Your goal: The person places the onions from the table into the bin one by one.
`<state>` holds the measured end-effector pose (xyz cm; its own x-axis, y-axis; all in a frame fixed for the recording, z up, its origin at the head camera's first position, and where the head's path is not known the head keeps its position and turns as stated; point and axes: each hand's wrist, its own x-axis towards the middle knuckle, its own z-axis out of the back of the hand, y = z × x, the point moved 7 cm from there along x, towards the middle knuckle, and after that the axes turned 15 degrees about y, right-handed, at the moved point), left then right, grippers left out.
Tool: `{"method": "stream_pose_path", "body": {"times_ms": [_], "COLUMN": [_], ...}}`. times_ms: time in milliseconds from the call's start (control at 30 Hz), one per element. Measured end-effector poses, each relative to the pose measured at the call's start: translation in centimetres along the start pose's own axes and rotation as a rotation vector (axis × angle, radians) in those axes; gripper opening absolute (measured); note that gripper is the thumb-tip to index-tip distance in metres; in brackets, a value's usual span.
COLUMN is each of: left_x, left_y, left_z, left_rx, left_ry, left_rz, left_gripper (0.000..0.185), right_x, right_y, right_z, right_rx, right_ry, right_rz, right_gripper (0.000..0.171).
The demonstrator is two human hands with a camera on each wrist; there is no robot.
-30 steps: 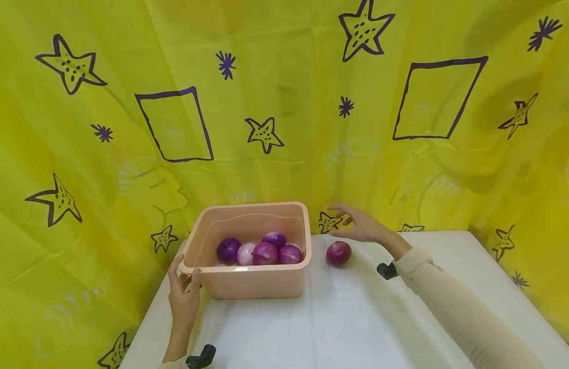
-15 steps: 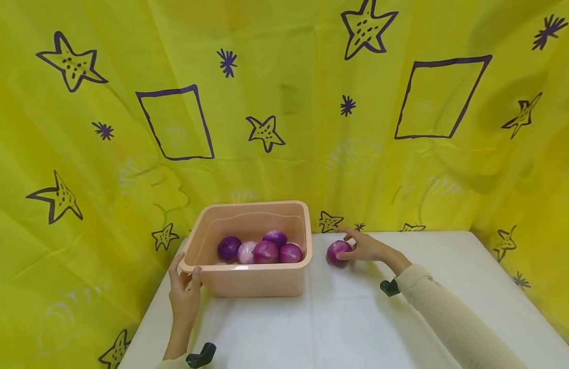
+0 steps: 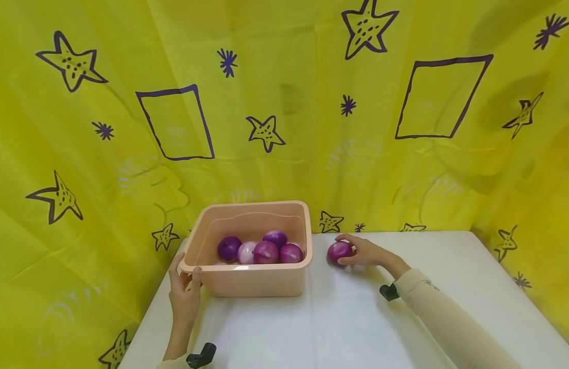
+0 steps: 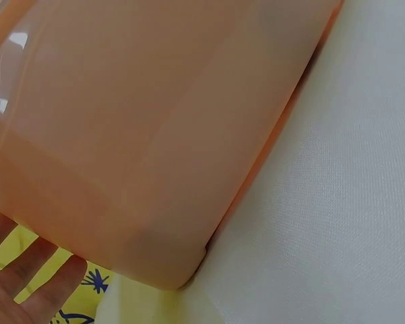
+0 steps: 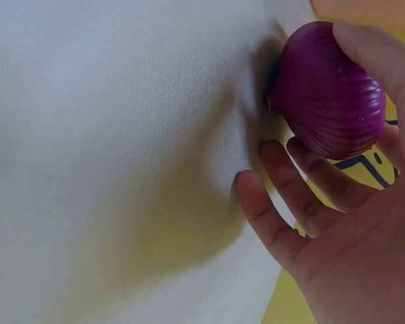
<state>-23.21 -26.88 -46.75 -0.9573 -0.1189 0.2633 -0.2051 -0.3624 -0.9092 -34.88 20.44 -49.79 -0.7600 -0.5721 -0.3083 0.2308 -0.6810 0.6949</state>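
In the head view my right hand [image 3: 368, 253] grips a red onion [image 3: 340, 252] beside the bin, thumb on the near side and fingers on the far side. The right wrist view shows this purple onion [image 5: 331, 94] between thumb and forefinger, the other fingers spread below, close over the cloth. A peach plastic bin [image 3: 254, 283] stands to its left. Its front left corner is held by my left hand [image 3: 185, 294], thumb at the front and fingers along the side. Inside lie several onions, among them a dark purple onion [image 3: 229, 248] and a pale pink onion [image 3: 246, 252].
A white cloth [image 3: 349, 318] covers the table. Behind and on both sides hangs a yellow curtain [image 3: 289, 174] with drawn stars and frames, close to the table's back edge. Each wrist carries a small black device, such as the left black device [image 3: 201, 355].
My right hand has come down from above the loose onion, and its thumb and fingers have closed around it. The left hand and the bin stay where they were.
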Motion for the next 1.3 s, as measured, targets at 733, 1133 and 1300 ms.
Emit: {"method": "stream_pose_path", "body": {"times_ms": [733,1133,1300], "left_x": [-0.2,-0.1,0.0], "left_y": [-0.5,0.2,0.3], "left_z": [0.0,0.0,0.0], "left_rx": [-0.037,-0.014,-0.01], "left_ry": [-0.007,-0.005,-0.007], "left_rz": [0.003,0.027,0.011], "left_gripper": [0.06,0.059,0.058], "right_x": [0.0,-1.5,-2.3], "right_y": [0.4,4.4,7.1], "right_z": [0.6,5.1,7.6], "right_rx": [-0.021,-0.107,-0.127], "right_ry": [-0.008,-0.023,-0.023], "right_rz": [0.025,0.143,0.183], "right_gripper": [0.069,0.065,0.064]}}
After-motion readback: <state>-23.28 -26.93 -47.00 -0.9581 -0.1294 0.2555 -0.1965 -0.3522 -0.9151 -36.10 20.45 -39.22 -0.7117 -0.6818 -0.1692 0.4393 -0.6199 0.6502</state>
